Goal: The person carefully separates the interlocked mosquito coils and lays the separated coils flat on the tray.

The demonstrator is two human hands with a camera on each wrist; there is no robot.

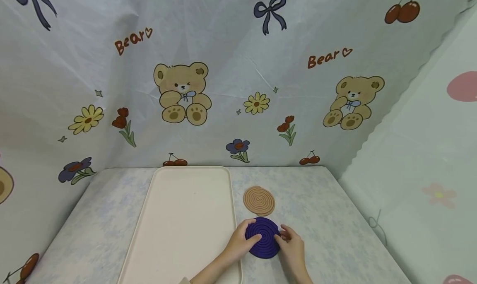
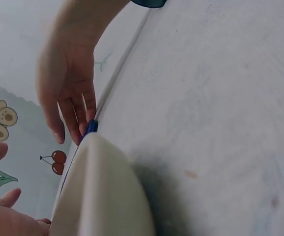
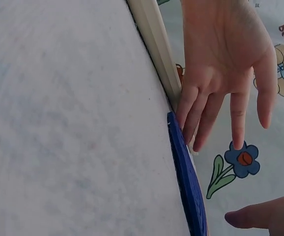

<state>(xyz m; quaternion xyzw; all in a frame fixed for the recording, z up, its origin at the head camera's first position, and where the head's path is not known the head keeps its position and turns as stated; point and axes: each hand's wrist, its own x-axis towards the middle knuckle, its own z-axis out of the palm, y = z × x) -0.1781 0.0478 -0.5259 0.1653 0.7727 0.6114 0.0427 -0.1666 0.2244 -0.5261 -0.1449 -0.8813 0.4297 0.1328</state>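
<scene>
Pale sheets (image 1: 223, 44) hang behind and to both sides, walling in the work area; they are printed with teddy bears (image 1: 171, 94), cherries (image 1: 409, 12), bows and flowers. Below spreads a light surface (image 1: 335, 230), mottled in soft blue and grey. A long cream tray (image 1: 186, 217) with a low raised rim lies on it, left of centre. A person's left forearm (image 1: 212, 269) crosses the tray's near right edge, so a careless sweep of that arm could nudge the tray.

To the tray's right lies a blue disc (image 1: 266, 240) with a spiral pattern, and just beyond it a similar tan disc (image 1: 258, 201). The left hand (image 1: 241, 238) is at the blue disc's left side, thumb over the top; the right hand (image 1: 292, 246) is at its right edge. The fingers of both are loosely extended and clenched on nothing, resting at the rim rather than gripping.

The blue disc is thin and seems to lie flat, so fingertips may fail to get beneath it and merely skate it along. A push away from the person could drive it into the tan one; uneven pressure might spin it. The wrist views show it nearly edge-on, so exact fingertip contact is hard to judge.
</scene>
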